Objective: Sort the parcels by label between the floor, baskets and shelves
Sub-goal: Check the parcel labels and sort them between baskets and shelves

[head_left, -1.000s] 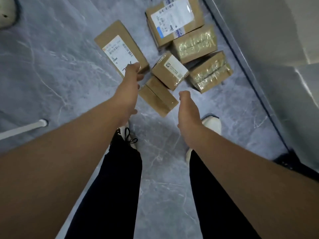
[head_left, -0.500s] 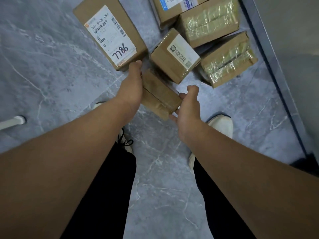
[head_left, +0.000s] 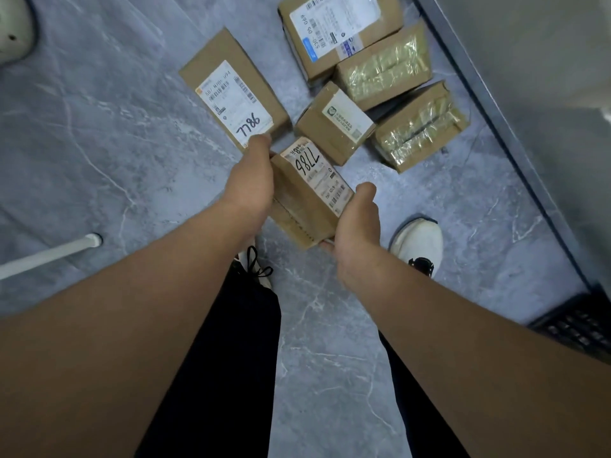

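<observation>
A small cardboard parcel (head_left: pixel 309 196) with a label marked 7786 is held above the grey floor between both hands. My left hand (head_left: pixel 253 180) grips its left side and my right hand (head_left: pixel 355 223) grips its right end from below. Behind it on the floor lie a long box (head_left: pixel 231 90) also marked 7786, a small box with a white sticker (head_left: pixel 334 125), a large box with a blue-and-white label (head_left: pixel 337 31), and two boxes wrapped in clear tape (head_left: pixel 385 69) (head_left: pixel 421 127).
A dark-edged grey wall or panel (head_left: pixel 496 110) runs along the right of the parcels. A black basket (head_left: pixel 582 322) shows at the right edge. A white pole (head_left: pixel 49 256) lies at left. My feet stand just below the held parcel.
Both hands closed on the small parcel, lifted it off the floor and turned it so its labelled face shows.
</observation>
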The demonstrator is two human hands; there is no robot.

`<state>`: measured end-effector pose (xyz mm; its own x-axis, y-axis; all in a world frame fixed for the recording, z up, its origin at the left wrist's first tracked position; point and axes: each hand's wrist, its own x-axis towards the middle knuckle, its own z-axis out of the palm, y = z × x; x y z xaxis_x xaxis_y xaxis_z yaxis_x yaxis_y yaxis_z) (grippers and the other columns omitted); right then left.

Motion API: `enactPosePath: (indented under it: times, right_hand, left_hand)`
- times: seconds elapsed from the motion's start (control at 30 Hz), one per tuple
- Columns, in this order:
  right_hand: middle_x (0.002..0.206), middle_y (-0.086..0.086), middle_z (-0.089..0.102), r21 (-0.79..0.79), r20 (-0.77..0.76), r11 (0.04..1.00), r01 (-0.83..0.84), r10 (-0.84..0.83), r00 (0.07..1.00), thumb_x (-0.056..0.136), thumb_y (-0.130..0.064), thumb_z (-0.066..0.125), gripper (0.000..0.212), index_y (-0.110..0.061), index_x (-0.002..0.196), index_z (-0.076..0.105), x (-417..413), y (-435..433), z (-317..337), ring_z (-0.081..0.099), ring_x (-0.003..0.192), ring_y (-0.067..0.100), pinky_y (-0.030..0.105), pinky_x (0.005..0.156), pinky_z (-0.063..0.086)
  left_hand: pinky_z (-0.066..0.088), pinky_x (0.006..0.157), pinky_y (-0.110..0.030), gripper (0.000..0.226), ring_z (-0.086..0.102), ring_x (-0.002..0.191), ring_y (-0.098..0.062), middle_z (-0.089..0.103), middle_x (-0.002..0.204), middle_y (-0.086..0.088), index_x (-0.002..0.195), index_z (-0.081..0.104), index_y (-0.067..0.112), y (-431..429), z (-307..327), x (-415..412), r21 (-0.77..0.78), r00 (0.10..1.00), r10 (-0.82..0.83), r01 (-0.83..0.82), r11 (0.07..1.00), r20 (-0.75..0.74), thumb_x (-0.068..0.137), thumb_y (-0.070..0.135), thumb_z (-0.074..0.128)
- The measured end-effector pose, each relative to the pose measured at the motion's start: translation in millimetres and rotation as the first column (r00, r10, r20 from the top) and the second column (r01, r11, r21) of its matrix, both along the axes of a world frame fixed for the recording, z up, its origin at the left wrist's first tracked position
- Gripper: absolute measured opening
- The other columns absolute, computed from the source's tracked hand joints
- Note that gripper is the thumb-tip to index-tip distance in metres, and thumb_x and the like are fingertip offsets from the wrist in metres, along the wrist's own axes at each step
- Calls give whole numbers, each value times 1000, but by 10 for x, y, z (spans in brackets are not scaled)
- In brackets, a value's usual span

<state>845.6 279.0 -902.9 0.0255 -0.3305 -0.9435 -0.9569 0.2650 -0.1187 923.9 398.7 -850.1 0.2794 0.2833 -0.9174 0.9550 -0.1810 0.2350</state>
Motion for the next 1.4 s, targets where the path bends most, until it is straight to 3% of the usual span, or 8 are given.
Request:
enactPosePath:
  times: [0.17,0.37,0.57,0.77,0.9,1.03,1.23,1.4]
  right_hand:
    - [139,15,62,-3,-12,997,-82,82,997,60,-82,20,98,-47,143,59,0,87,241,67,114,41,67,107,50]
    - [114,16,73,-23,61,997,-70,71,996,74,-68,28,66,-26,117,55,227,145,911,75,98,37,61,86,65]
    - [99,4,72,-31,145,985,-171,174,974,110,-52,31,43,-17,122,53,431,5,1369,69,90,21,36,69,52]
    - [97,-14,67,-100,284,947,-304,320,904,114,-46,30,37,-30,133,58,568,-59,1895,59,83,1,18,60,38]
    - [111,-5,70,-115,351,965,-236,262,899,113,-48,33,36,-29,128,60,707,4,2300,60,86,0,12,51,41]
    - [123,2,67,-172,465,980,-101,171,868,98,-64,34,51,-26,118,59,941,133,2715,65,99,10,24,68,46]
    - [127,-2,67,-252,586,968,-10,161,794,88,-70,30,57,-44,129,59,1214,290,3505,64,115,16,50,103,53]
    - [121,-1,67,-296,646,954,39,170,744,89,-66,27,54,-37,115,64,1411,293,4424,62,112,17,47,98,50]
  left_hand:
    - [47,102,-58,46,55,88,-19,61,90,9,99,64,29,-23,356,77,-19,998,57,-57,998,-20,102,57,28]
    - [47,101,-55,39,55,77,-18,64,46,17,95,53,22,-46,747,204,-47,993,110,-108,993,51,103,54,31]
    - [52,99,-53,45,72,93,-28,79,79,3,97,64,26,-26,1071,292,-111,973,169,-153,982,156,93,63,39]
    - [51,99,-44,44,66,72,-14,66,53,12,81,58,20,-136,1532,432,-158,940,209,-171,973,269,100,56,39]
    - [51,71,-34,57,69,52,-4,74,67,11,102,71,17,-138,1884,566,-228,933,140,-65,972,331,101,57,32]
    - [50,58,-25,53,72,62,-8,75,72,11,101,73,27,-86,2264,707,-253,921,102,-4,967,375,102,57,29]
    - [51,71,-31,53,72,70,-7,75,80,13,92,76,36,63,3069,975,-297,869,41,124,947,494,102,57,28]
    - [54,85,-40,57,71,97,-22,76,102,4,103,77,32,140,3969,1197,-299,813,-38,257,919,581,96,61,29]
